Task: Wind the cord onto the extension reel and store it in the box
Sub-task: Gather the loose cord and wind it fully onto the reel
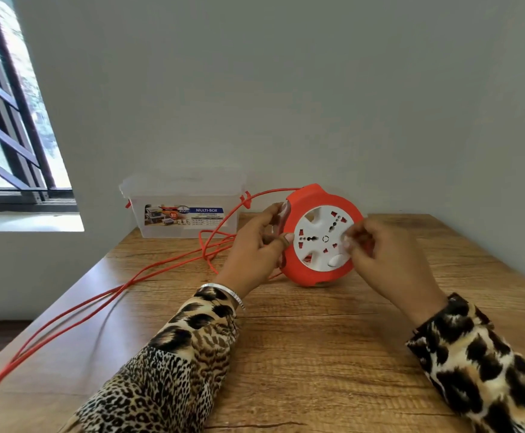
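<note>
1. An orange extension reel with a white socket face stands on edge on a wooden table, toward the far edge and right of its middle, its face turned to the camera.
2. The left hand is closed around the reel's left rim, fingers wrapped behind it and the thumb pressed on the front where orange meets white.
3. The right hand sits at the right side of the white face, fingertips pinched on a small pale part there; motion blur hides exactly what is pinched.
4. An orange cord leaves the top of the reel, arcs left past the box, loops loosely on the table behind the left hand, then runs in several strands across the table's left side and off its near-left corner.
5. A clear plastic storage box with its lid on and orange side latches stands at the far-left corner, against the wall; its label reads "MULTI-BOX". It is well apart from the reel, with the cord passing just in front of it.
6. Both forearms wear leopard-print sleeves; a silver bangle circles the left wrist.
7. A barred window fills the upper left, beyond the table.
</note>
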